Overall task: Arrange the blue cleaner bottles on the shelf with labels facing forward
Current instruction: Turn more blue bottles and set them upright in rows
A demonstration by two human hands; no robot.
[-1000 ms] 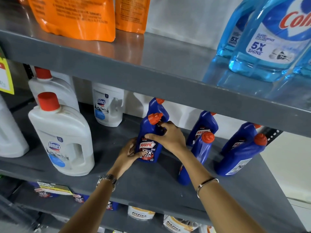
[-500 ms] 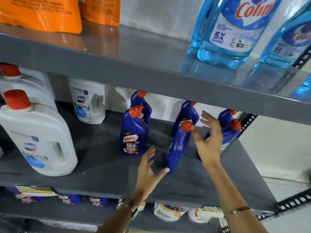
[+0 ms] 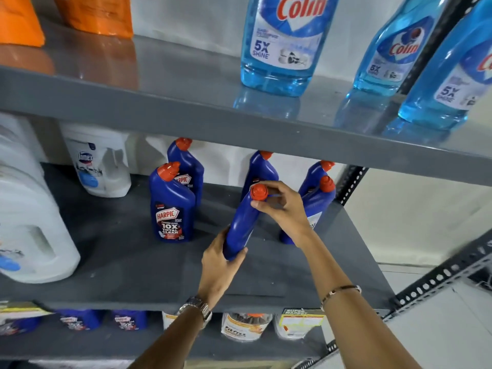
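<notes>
Several dark blue Harpic bottles with orange caps stand on the grey middle shelf (image 3: 133,267). The front left bottle (image 3: 171,206) shows its label forward, with another bottle (image 3: 187,166) behind it. The middle bottle (image 3: 243,222) shows only plain blue and is held by both hands. My left hand (image 3: 221,262) grips its base. My right hand (image 3: 282,206) holds its neck just under the orange cap. Behind it stands another bottle (image 3: 259,169). On the right stand two more bottles (image 3: 318,201), the front one partly hidden by my right wrist.
Large white Domex jugs (image 3: 101,163) stand at the left of the same shelf. The shelf above carries light blue Colin bottles (image 3: 285,43) and orange pouches (image 3: 98,14). The lower shelf holds more bottles and jars (image 3: 245,326). A perforated metal upright (image 3: 351,182) marks the right end.
Both hands left the front left bottle, which now stands label forward, moved right and closed on the middle bottle. The view shifted right.
</notes>
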